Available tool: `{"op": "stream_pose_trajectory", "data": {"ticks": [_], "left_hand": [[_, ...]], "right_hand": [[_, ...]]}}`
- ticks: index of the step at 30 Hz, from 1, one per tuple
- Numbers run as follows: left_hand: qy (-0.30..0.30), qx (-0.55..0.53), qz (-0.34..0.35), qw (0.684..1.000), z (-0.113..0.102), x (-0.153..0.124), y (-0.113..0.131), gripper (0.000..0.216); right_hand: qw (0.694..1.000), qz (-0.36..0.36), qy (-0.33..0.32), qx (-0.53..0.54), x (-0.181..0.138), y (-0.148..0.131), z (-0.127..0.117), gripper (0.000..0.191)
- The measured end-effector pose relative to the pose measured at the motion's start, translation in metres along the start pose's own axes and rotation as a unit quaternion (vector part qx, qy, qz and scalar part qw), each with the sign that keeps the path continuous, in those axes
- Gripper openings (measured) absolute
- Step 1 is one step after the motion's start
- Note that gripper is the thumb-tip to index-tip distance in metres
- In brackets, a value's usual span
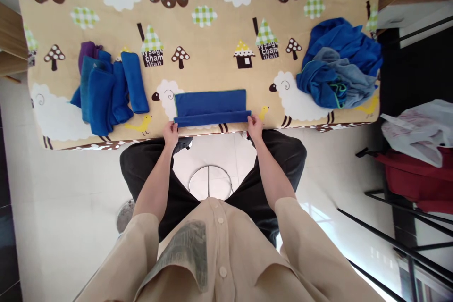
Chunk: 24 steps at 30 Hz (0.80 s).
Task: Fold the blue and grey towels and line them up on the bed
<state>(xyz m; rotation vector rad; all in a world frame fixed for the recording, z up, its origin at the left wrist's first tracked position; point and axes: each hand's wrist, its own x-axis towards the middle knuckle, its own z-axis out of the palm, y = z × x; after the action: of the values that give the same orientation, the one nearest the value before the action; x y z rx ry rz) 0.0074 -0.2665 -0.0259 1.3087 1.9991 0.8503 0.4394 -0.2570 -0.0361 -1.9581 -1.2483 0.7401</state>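
Note:
A blue towel [211, 102] with a thin green edge lies in front of me at the table's near side, its near part folded over into a narrow strip. My left hand [171, 134] pinches the left end of that strip. At the right end, my right hand [255, 127] grips the strip between thumb and fingers. To the left lies a pile of folded or rolled cloths [102, 94], mostly blue with a purple one at the back. A crumpled heap of blue and grey-blue cloths [341, 63] sits to the right.
The table is covered by a beige patterned tablecloth [212, 33] with sheep, clouds and houses. Right of the table, a white plastic bag [419, 130] rests on a red bag [414, 179] beside black metal bars [382, 240]. A round metal ring [208, 167] shows between my legs.

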Motion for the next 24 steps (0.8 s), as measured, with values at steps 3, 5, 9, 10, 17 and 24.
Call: {"op": "stream_pose_trajectory", "data": {"ticks": [3,5,9,10,17,24], "left_hand": [[0.007,-0.005,-0.018,1.000,0.002,0.002,-0.001,0.038],[0.006,-0.007,-0.024,1.000,0.004,0.002,-0.002,0.037],[0.002,-0.016,-0.050,0.999,0.004,0.002,-0.002,0.033],[0.000,-0.019,-0.057,0.998,0.004,0.001,-0.002,0.031],[-0.005,-0.015,-0.065,0.998,0.000,0.000,0.003,0.024],[0.018,-0.008,-0.015,1.000,-0.002,-0.008,0.013,0.026]], "right_hand": [[1.000,-0.002,0.002,0.001,0.001,0.001,0.002,0.058],[1.000,0.005,0.001,-0.007,0.002,0.002,0.003,0.060],[1.000,0.019,0.002,-0.023,0.002,0.004,0.003,0.059],[0.999,0.020,0.001,-0.027,0.003,0.004,0.003,0.058],[0.998,0.048,-0.002,-0.038,0.002,0.000,0.004,0.050],[0.995,-0.014,0.061,-0.071,-0.003,-0.017,-0.002,0.031]]}}
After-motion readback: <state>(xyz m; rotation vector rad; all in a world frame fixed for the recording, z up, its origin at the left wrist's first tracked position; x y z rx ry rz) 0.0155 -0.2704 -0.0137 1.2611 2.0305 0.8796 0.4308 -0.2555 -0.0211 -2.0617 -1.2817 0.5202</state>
